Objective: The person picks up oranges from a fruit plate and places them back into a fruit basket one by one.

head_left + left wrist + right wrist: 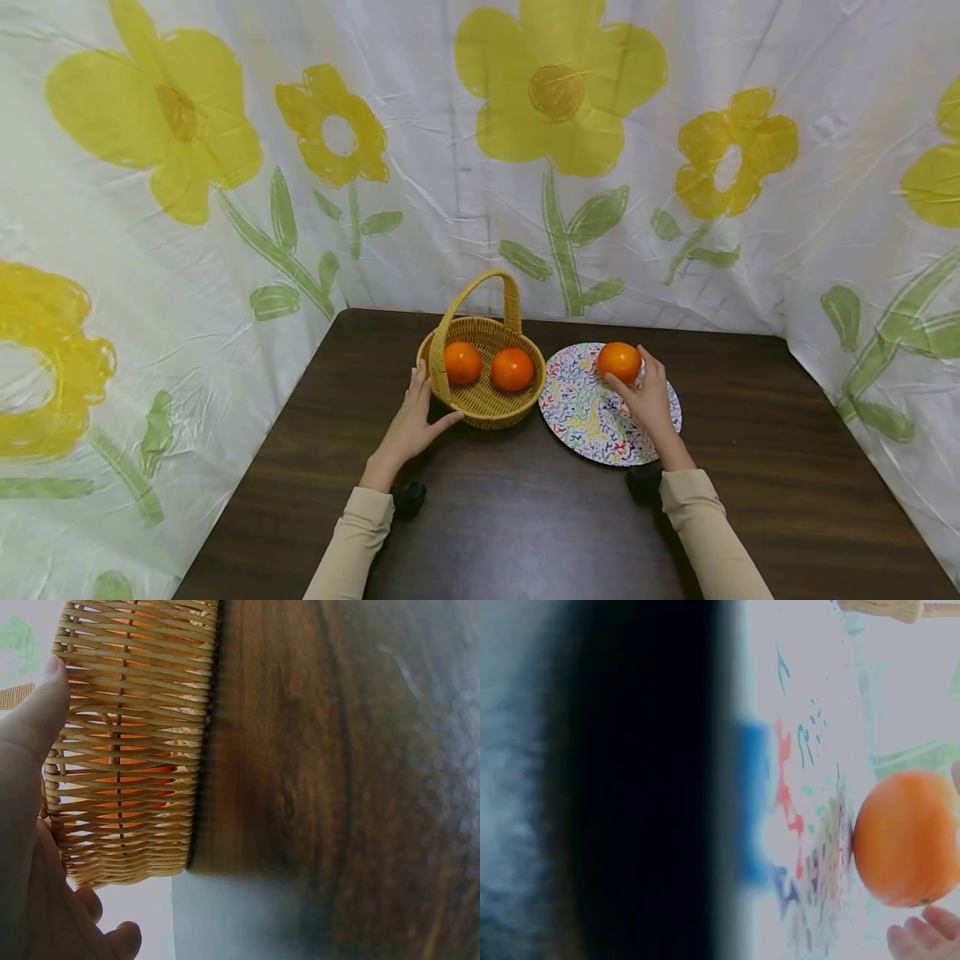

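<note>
A yellow wicker basket [491, 410] with an arched handle holds two oranges [462, 363], [513, 369]. My left hand [408, 425] rests against the basket's left side, thumb spread along the near side; the left wrist view shows the thumb by the rim [54, 697] and loosely bent fingers below. To the right, a round plate [577, 408] with a multicoloured squiggle pattern carries a third orange [619, 362] near its far edge. My right hand [651, 404] holds that orange between thumb and fingers. In the right wrist view this orange [907, 838] appears to touch the plate.
Everything stands on a dark brown wooden table [525, 533]. Behind and at the sides hangs a white curtain [427, 217] printed with yellow flowers. The basket and the plate stand side by side, nearly touching. Black wrist bands [408, 498] show under both wrists.
</note>
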`<state>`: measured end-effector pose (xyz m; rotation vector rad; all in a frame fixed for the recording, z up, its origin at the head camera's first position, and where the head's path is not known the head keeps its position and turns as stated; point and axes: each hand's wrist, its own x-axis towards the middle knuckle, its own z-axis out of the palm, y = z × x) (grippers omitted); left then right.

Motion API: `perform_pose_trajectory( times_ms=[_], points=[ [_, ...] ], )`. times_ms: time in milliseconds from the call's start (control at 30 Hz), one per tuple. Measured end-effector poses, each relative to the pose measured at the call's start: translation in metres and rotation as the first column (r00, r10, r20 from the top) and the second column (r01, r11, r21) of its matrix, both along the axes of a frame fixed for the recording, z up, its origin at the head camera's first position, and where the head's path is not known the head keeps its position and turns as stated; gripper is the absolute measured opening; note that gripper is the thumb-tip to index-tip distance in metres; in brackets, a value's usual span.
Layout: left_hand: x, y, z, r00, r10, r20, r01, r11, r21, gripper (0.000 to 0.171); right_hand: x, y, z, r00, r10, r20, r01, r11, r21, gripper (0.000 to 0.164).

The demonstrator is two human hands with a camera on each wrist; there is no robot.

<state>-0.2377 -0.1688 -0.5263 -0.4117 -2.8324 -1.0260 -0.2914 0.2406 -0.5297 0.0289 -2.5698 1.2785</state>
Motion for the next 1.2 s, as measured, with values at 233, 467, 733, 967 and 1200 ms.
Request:
perform_pose_trajectory(
  times_ms=[233, 467, 733, 967, 1200],
  points=[
    [0.000, 0.000, 0.000, 1.000, 0.004, 0.011, -0.004, 1.000, 0.004, 0.086, -0.007, 0.000, 0.002, 0.999, 0.010, 0.039, -0.009, 1.000, -0.023, 0.088],
    [0.000, 0.000, -0.001, 1.000, 0.003, 0.011, -0.003, 1.000, 0.004, 0.086, -0.014, 0.000, 0.001, 0.996, 0.004, 0.085, -0.002, 1.000, -0.022, 0.089],
    [0.000, -0.001, -0.001, 1.000, 0.008, 0.020, -0.009, 1.000, 0.015, 0.085, -0.017, 0.001, 0.000, 0.995, 0.011, 0.100, -0.008, 1.000, -0.030, 0.087],
    [0.001, -0.001, -0.001, 1.000, 0.014, 0.023, -0.014, 1.000, 0.016, 0.086, -0.018, 0.002, -0.002, 0.995, 0.018, 0.096, -0.015, 0.999, -0.037, 0.084],
    [0.001, 0.000, 0.000, 1.000, 0.008, 0.029, -0.008, 1.000, 0.014, 0.086, -0.016, 0.001, -0.002, 0.996, 0.007, 0.088, -0.003, 0.999, -0.046, 0.083]
  ],
)
